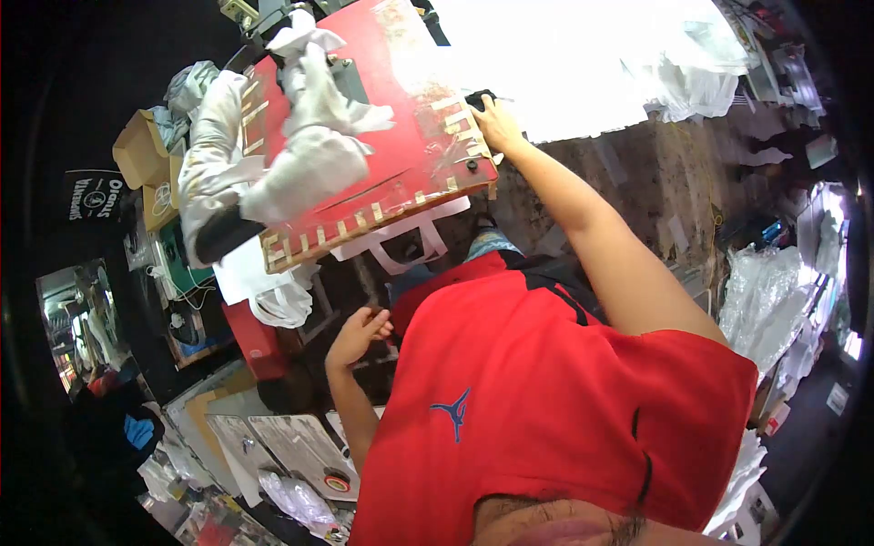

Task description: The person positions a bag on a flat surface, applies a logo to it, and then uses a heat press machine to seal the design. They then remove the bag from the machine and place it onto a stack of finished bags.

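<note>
At far left, a dark sign (pixel 95 197) with white lettering is hanging near an open carton (pixel 146 155). Beside them, pale cloth (pixel 305 177) is draping in thick folds over the red bench (pixel 393 77), partly hiding a grey device (pixel 348 82) there. Tape strips are lining the bench's edges, and the worker's left hand (pixel 358 338) is hanging below the near edge, fingers loosely curled and apart, with nothing visibly held.

At centre, the worker, in a red shirt (pixel 555 391), is facing the bench. A dark knob (pixel 472 166) is sitting at its near right corner. Farther up that right side, the right hand (pixel 496 126) is reaching to a black item (pixel 479 98) at the edge, fingers touching it; whether they are closing around it or merely pressing cannot be told.

To the right, a white surface (pixel 555 64) is glaring under strong light, and clear plastic (pixel 765 291) is piling up beyond. The step in hand appears to be steadying or handling the black item; the next move seems to be calling for a sure hold there, the left hand staying free to help.
</note>
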A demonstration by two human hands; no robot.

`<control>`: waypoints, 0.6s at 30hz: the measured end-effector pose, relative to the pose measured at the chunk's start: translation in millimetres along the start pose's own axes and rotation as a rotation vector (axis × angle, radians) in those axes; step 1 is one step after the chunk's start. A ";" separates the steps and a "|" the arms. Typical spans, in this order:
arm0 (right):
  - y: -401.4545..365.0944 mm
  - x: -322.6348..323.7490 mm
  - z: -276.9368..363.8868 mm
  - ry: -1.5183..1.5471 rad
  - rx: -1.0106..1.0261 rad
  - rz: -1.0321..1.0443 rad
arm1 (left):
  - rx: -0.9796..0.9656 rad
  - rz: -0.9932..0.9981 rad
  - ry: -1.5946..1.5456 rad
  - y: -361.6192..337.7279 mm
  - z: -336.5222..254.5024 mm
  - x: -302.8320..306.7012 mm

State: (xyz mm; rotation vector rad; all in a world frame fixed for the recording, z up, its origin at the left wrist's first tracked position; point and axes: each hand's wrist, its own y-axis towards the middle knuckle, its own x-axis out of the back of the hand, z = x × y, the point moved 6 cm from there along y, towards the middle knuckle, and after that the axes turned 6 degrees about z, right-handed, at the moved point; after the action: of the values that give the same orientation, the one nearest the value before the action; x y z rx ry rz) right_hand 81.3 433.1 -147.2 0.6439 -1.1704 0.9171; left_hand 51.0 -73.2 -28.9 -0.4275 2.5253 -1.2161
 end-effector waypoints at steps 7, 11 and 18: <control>-45.6 39.8 -60.9 0.674 -0.358 -0.198 | -0.214 0.109 0.377 65.5 -43.8 -63.7; -144.2 35.4 -96.0 1.141 -0.335 -0.248 | -0.296 0.282 0.529 97.0 -88.1 -109.1; -262.4 61.3 29.7 1.438 -0.570 -0.110 | -0.758 0.338 0.810 94.0 -164.1 -180.7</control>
State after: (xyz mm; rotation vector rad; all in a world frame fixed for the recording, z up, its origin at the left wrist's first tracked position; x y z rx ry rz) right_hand 301.4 294.0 -71.6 -0.4344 -0.0362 0.6375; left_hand 138.0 168.7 19.8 0.4451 3.4960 -0.2599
